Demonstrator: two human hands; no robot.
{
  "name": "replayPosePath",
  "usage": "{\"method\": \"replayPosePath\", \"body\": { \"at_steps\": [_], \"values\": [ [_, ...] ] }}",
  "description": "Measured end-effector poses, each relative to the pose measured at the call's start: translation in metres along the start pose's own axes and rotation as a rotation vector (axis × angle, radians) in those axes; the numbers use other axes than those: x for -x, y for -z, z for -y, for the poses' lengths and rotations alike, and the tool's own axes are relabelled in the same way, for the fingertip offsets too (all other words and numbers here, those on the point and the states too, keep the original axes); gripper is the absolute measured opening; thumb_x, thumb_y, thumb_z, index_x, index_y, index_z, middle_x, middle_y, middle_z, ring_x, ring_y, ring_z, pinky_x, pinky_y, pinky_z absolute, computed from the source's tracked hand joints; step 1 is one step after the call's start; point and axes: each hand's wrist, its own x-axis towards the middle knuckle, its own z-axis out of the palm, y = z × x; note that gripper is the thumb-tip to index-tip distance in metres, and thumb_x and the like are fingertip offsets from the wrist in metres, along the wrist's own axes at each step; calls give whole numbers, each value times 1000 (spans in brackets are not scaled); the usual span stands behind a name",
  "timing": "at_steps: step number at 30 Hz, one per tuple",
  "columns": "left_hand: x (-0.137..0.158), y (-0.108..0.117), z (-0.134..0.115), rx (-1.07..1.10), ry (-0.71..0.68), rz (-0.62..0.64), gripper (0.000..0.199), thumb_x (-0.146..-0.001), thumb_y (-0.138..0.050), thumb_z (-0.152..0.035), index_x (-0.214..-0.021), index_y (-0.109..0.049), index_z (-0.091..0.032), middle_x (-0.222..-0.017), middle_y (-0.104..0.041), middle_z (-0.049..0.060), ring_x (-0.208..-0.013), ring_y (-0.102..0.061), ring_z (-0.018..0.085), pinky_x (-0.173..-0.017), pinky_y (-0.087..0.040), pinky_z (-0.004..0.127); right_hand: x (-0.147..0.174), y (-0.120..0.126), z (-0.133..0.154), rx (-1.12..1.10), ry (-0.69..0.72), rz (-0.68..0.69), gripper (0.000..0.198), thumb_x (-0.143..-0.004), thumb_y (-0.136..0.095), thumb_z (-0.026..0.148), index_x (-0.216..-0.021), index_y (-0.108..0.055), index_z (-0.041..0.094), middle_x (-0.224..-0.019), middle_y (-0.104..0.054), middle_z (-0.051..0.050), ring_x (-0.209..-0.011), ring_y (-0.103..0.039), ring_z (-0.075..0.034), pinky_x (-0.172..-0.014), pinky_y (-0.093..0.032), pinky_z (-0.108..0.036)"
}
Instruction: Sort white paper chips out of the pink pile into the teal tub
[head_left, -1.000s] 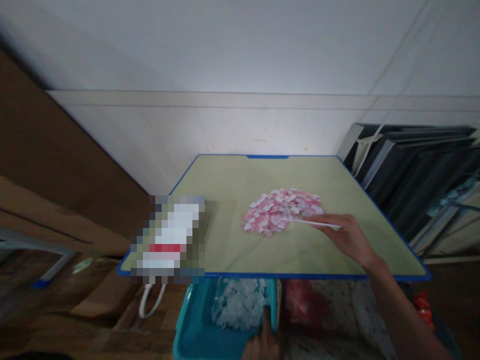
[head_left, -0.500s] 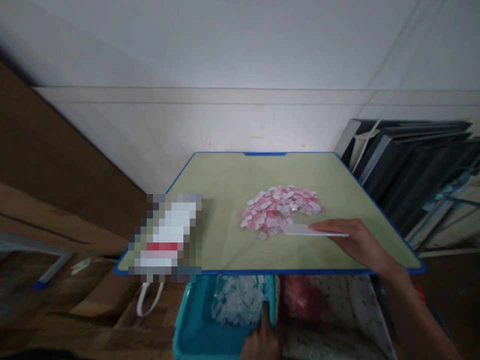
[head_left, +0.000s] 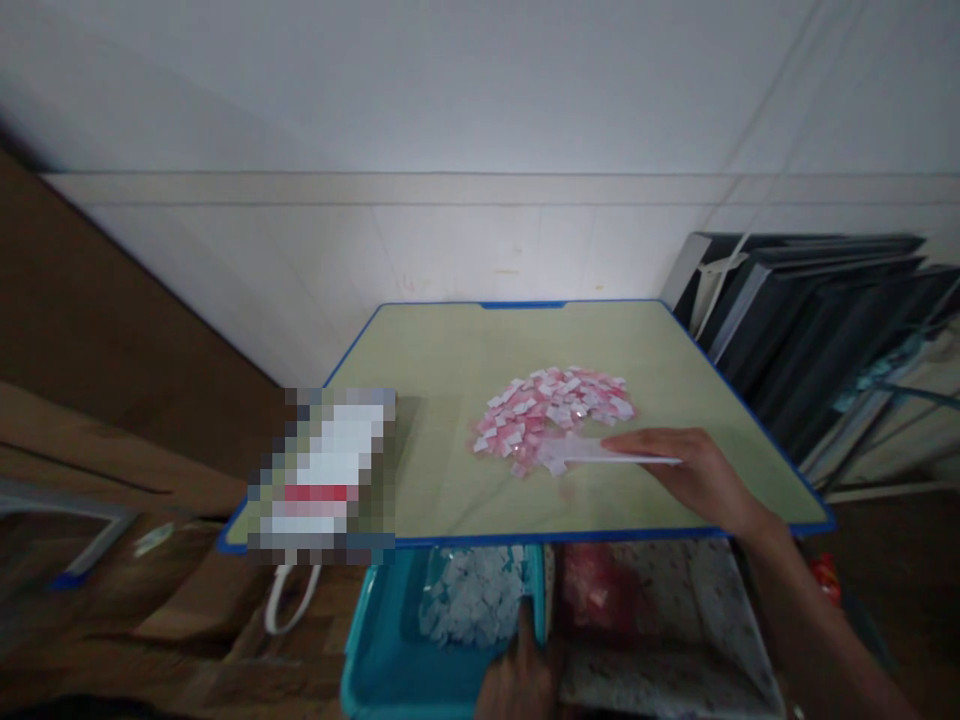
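Observation:
My right hand (head_left: 686,465) is closed on a thin, flat white scraper (head_left: 592,452), held low over the board. Its left end meets the near edge of a pile of small pink-and-white square pieces (head_left: 555,400). The pile lies on a pale yellow-green board (head_left: 450,350) with a blue rim. Below the board's front edge, my left hand (head_left: 517,685) is closed over the right rim of a teal tray (head_left: 397,670), one finger stretched along it. Part of that hand is dark and cut off. Small white pieces (head_left: 476,600) fill part of the tray.
A speckled pale tray (head_left: 675,600) with reddish pieces (head_left: 596,580) stands right of the teal one. On the board's left lies a blurred-out white item (head_left: 341,450) with a white loop (head_left: 292,605). Dark panels (head_left: 817,310) lean at right. Behind is a white wall (head_left: 450,240).
My right hand and the scraper have shifted slightly left along the near edge of the pile. The whole view has shifted a little. My left hand stays at the tray's rim.

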Motion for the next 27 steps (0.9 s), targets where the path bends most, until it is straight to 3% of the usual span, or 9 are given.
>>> {"method": "replayPosePath", "body": {
  "at_steps": [2,7,11,20,22,27],
  "values": [
    [1,1,0,16,2,-5,74,-64,-64,-36,-128,-27,-38,-138,-25,20,-87,-61,28,-73,-50,40,0,-2,0,-12,17,30,27,-82,-46,16,-100,-64,23,-98,-68,-4,-89,-63,-17,-79,-49,-28],
    [1,2,1,21,-6,17,53,-67,-60,-39,-118,-46,-33,-139,-25,19,-87,-61,28,-72,-50,40,8,7,0,34,-21,-13,24,-81,-48,17,-98,-65,22,-95,-69,-5,-87,-63,-18,-76,-51,-28],
    [0,0,1,31,-4,21,64,-62,-64,-39,-122,-41,-36,-140,-24,19,-89,-60,28,-74,-49,40,16,12,2,22,-51,23,25,-81,-47,16,-96,-65,22,-94,-69,-4,-86,-64,-18,-75,-51,-28],
    [-1,1,1,14,-8,37,72,-63,-63,-41,-128,-30,-36,-139,-25,19,-89,-60,28,-75,-49,39,31,4,6,1,-78,-49,25,-79,-50,17,-98,-64,22,-96,-68,-5,-88,-63,-19,-75,-52,-30],
    [0,2,0,7,-8,44,70,-64,-62,-42,-127,-31,-36,-140,-23,19,-88,-60,27,-74,-49,39,33,4,10,18,-89,-86,25,-80,-49,16,-98,-64,23,-95,-69,-4,-87,-64,-18,-75,-52,-28],
    [1,4,-1,22,14,59,66,-66,-61,-37,-126,-34,-36,-141,-19,18,-92,-59,27,-76,-48,39,38,3,12,28,-143,-18,24,-81,-48,20,-97,-64,26,-91,-70,-1,-81,-65,-18,-70,-53,-27]
  ]
}}
